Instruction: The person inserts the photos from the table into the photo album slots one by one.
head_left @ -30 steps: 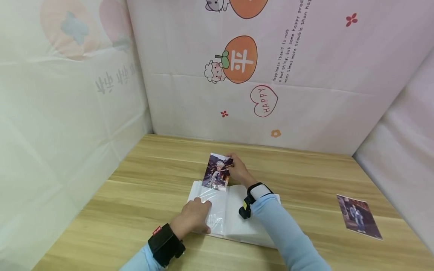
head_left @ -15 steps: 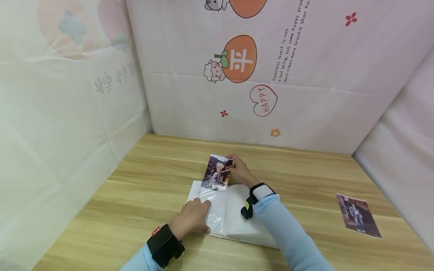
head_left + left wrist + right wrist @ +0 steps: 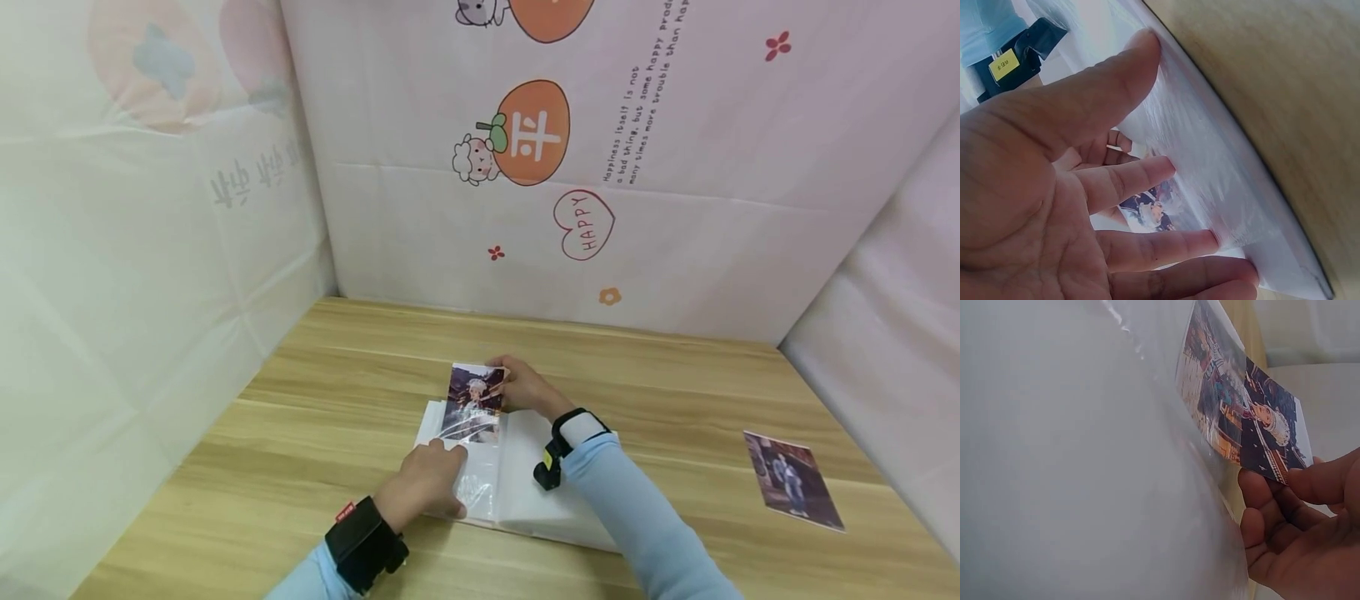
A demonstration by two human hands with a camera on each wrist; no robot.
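A photo of a figure in a white headdress stands partly inside the clear pocket of an open photo album. Its lower part shows through the plastic; the upper part sticks out past the far edge. My right hand pinches the photo's right edge between thumb and fingers, plainly seen in the right wrist view, where the photo slants out of the sleeve. My left hand rests on the album's left page, fingers spread and fairly straight, fingertips touching the plastic in the left wrist view.
A second photo lies flat on the wooden table to the right. White printed cloth hangs behind the table and along both sides. A black strap with a camera sits on each wrist.
My right hand has brought the photo toward me and slightly left, deeper into the plastic pocket. The left hand has stayed in place on the page.
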